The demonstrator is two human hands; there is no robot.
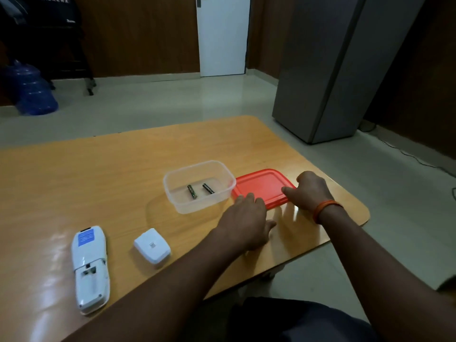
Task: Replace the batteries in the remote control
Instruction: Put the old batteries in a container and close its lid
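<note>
A white remote control (pixel 90 267) lies face down at the front left of the wooden table (pixel 98 174), its battery compartment uncovered and empty. Its white cover (pixel 152 245) rests to the right of it. A clear plastic box (pixel 199 186) holds two dark batteries (pixel 192 191) (pixel 208 188). A red lid (pixel 262 187) lies flat just right of the box. My left hand (pixel 246 220) rests on the lid's near left edge with fingers spread. My right hand (pixel 311 191) grips the lid's right edge.
The table's right edge and rounded corner (pixel 362 213) run close to the lid. A grey cabinet (pixel 333 70) stands on the floor beyond the table. A blue water jug (pixel 32 90) sits at the far left.
</note>
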